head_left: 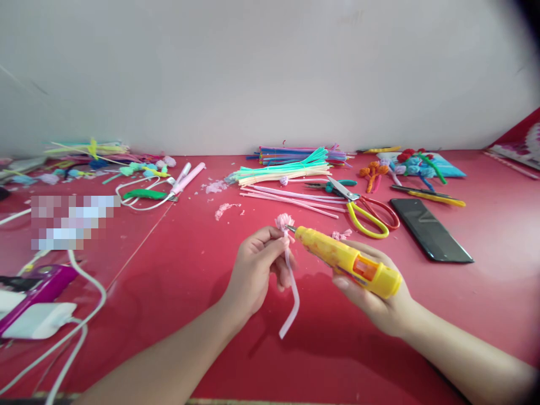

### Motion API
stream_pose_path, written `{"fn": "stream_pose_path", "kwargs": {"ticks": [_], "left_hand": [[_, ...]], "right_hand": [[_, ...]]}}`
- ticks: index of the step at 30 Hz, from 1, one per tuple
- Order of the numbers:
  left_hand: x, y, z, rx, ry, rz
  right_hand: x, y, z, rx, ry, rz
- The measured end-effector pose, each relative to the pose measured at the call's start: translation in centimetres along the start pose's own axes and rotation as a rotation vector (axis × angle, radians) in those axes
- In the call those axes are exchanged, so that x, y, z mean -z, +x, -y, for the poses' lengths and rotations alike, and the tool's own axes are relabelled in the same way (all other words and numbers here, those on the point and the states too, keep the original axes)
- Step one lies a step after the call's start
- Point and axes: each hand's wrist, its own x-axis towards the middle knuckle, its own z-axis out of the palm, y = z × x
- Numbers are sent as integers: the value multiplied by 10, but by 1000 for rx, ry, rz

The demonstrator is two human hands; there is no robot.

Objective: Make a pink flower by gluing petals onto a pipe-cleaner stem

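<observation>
Between the thumb and fingers of my left hand (257, 264) is a pink pipe-cleaner flower (285, 221). Its pale pink stem (294, 292) hangs down and bends toward me at the lower end. My right hand (388, 304) is wrapped round a yellow hot glue gun (346, 259), which points left. The metal nozzle (290, 228) is at the base of the flower head; I cannot tell whether it touches. Just behind the glue gun lies a small curled pink piece (341, 234) on the table.
Scissors (367, 219) with yellow and red handles and a black phone (430, 230) lie at the right. Pipe-cleaner bundles (291, 166) sit along the wall. Finished pipe-cleaner flowers (415, 163) stand far right. White cables (90, 275) and a purple power strip (46, 292) occupy the left.
</observation>
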Motion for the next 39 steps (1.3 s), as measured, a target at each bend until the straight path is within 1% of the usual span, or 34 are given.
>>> {"fn": "stream_pose_path", "kwargs": {"ticks": [5, 14, 19, 22, 24, 26, 27, 29, 31, 32, 34, 36, 37, 39], "left_hand": [[0, -1, 0, 7, 4, -10], [-1, -1, -2, -15, 30, -24], [2, 1, -2, -77, 150, -7], [9, 8, -5, -156, 260, -56], [15, 12, -8, -216, 261, -123], [18, 14, -11, -245, 231, -174], [17, 14, -12, -245, 218, -175], [14, 10, -12, -202, 194, -117], [9, 5, -9, -122, 168, -37], [7, 2, -7, -89, 157, -2], [3, -1, -4, -37, 149, 41], [0, -2, -2, 4, 135, 59], [0, -2, -2, 21, 123, 62], [-1, -1, -1, 51, 96, 65]], "right_hand": [[1, -1, 1, 12, -18, -17], [0, 0, 1, 7, -56, 1], [0, -1, 2, -48, -94, 30], [0, 0, 1, -56, -131, 25], [-1, 2, -1, -71, -147, 18], [-6, 4, -4, -120, -173, 58], [-9, 4, -5, -151, -189, 103], [-16, 4, -7, -186, -213, 225], [-21, 4, -7, -195, -201, 332], [-22, 4, -6, -183, -183, 367], [-20, 5, -4, -126, -158, 399], [-12, 10, -7, -60, -184, 363], [-7, 13, -11, -59, -226, 327], [4, 18, -26, -109, -357, 166]]}}
